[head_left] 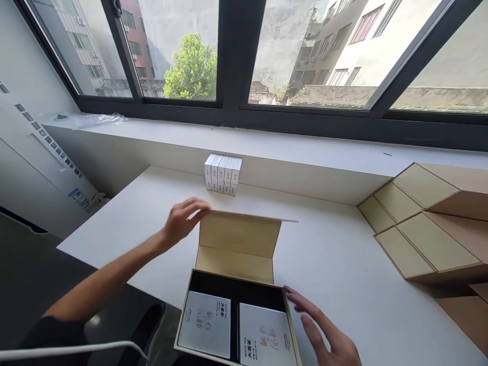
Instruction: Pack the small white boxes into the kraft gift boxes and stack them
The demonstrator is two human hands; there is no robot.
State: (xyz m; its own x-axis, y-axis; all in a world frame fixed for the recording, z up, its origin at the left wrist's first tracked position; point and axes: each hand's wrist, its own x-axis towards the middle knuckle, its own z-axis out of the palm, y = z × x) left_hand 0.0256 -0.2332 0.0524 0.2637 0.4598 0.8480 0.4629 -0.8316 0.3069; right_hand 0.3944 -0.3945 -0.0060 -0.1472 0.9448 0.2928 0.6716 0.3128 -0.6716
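A gift box [189,317] with a black lining stands at the table's near side, its hinged lid [240,235] raised and folded back. Two white packs with printed characters lie side by side inside: the left pack [206,325] and the right pack [265,338]. My left hand [183,219] grips the lid's upper left corner between thumb and fingers. My right hand [324,330] is at the box's right side, fingers extended and apart from the thumb, fingertips touching the upper right corner. The box's near edge is partly cut off by the frame.
Several small white boxes [222,175] stand stacked at the back of the white table [335,264], against the wall below the window. More gift boxes [427,218] are stacked on the right. A white cable [76,351] crosses the lower left; clear plastic [95,120] lies on the sill.
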